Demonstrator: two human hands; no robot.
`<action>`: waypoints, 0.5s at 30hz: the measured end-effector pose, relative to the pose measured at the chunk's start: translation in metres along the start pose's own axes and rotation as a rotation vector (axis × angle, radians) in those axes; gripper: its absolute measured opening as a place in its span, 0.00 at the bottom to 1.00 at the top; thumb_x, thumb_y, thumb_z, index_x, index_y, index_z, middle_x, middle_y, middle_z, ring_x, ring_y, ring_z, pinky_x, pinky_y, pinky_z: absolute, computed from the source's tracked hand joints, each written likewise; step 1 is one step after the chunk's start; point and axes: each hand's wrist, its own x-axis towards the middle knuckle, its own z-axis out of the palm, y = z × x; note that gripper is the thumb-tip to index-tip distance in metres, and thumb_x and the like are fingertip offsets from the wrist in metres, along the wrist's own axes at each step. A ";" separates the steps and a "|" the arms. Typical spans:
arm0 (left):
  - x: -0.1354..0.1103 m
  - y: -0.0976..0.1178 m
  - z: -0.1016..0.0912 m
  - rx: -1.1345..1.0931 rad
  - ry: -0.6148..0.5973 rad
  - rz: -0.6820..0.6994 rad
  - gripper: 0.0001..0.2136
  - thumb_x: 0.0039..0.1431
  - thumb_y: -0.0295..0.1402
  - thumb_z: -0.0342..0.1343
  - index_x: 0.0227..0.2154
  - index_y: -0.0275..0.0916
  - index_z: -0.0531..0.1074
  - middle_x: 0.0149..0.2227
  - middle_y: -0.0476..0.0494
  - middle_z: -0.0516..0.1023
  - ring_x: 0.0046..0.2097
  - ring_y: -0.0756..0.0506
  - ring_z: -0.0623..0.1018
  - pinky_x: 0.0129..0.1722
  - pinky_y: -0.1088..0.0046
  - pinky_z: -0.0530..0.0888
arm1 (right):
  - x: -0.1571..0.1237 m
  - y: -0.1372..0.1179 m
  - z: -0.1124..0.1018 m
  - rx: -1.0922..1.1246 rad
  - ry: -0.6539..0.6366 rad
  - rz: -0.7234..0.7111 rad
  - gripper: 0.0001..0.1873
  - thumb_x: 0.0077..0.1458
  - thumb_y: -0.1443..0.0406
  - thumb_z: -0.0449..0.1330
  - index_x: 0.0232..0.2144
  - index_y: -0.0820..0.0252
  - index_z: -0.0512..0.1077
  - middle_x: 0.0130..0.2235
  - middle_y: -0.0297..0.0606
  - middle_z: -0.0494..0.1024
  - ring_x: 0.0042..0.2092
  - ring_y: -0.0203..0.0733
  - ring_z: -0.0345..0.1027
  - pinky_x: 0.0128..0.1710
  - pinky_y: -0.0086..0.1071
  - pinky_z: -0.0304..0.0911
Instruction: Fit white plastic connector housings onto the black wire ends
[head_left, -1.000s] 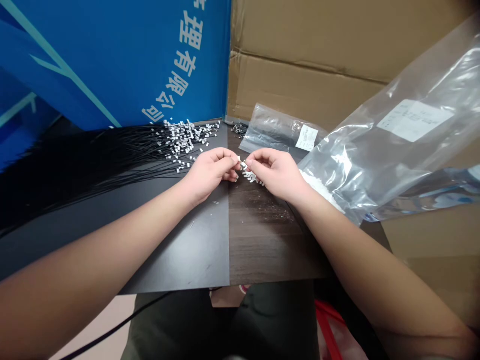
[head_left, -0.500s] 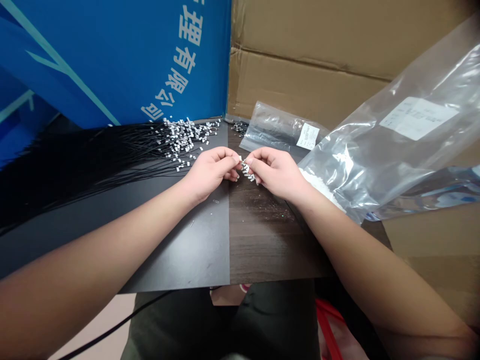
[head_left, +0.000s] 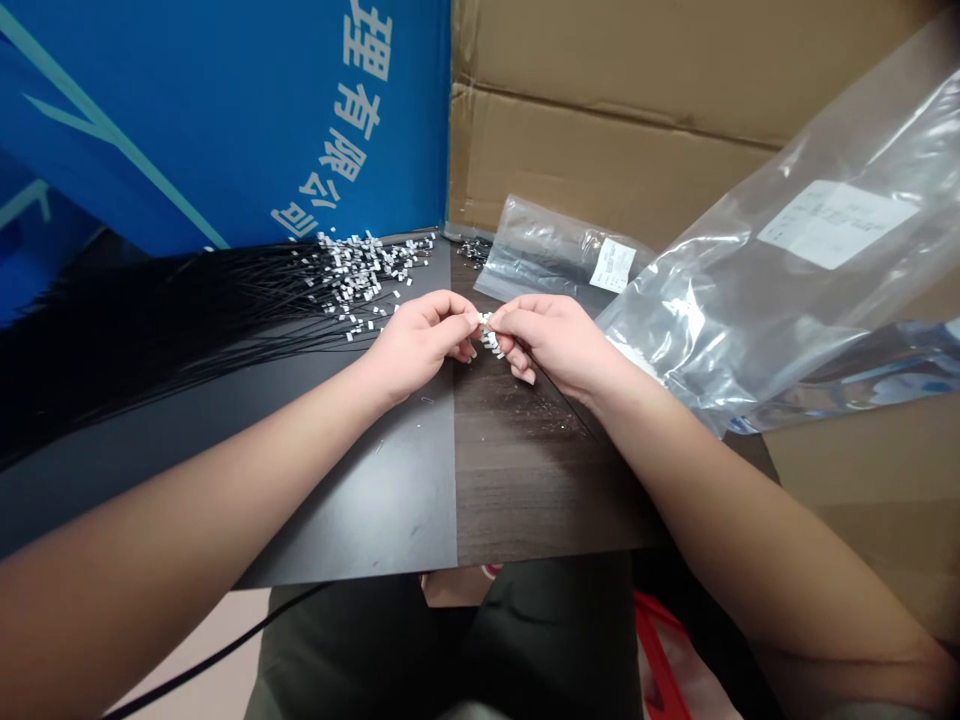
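Over the middle of the table, my left hand (head_left: 420, 342) pinches a small white connector (head_left: 482, 319) between thumb and forefinger. My right hand (head_left: 555, 338) meets it from the other side, its thumb and forefinger closed on a thin black wire (head_left: 556, 385) that trails back under my right forearm. The fingertips hide whether the wire end sits in the connector. Several loose white connectors (head_left: 492, 343) lie on the table just behind and between the hands. To the left, a large bundle of black wires (head_left: 225, 300) carries white connectors (head_left: 360, 268) at its ends.
A labelled clear bag (head_left: 697, 310) with white pieces at its mouth lies to the right. Behind the hands is a smaller clear bag (head_left: 551, 250) beside some dark wire ends (head_left: 474, 252). A blue panel (head_left: 225, 110) and a cardboard box (head_left: 615, 150) stand behind the table (head_left: 525, 500).
My hands have come slightly closer together at the fingertips. The right hand's lower fingers have curled differently, and the black wire below it now shows more clearly. The view has shifted slightly.
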 end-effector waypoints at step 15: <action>0.000 0.002 -0.001 0.077 -0.052 0.033 0.06 0.62 0.35 0.65 0.33 0.38 0.76 0.28 0.47 0.79 0.30 0.49 0.77 0.35 0.73 0.74 | 0.000 -0.001 -0.001 0.047 -0.034 0.056 0.11 0.53 0.71 0.67 0.22 0.59 0.71 0.21 0.30 0.69 0.18 0.28 0.53 0.12 0.27 0.51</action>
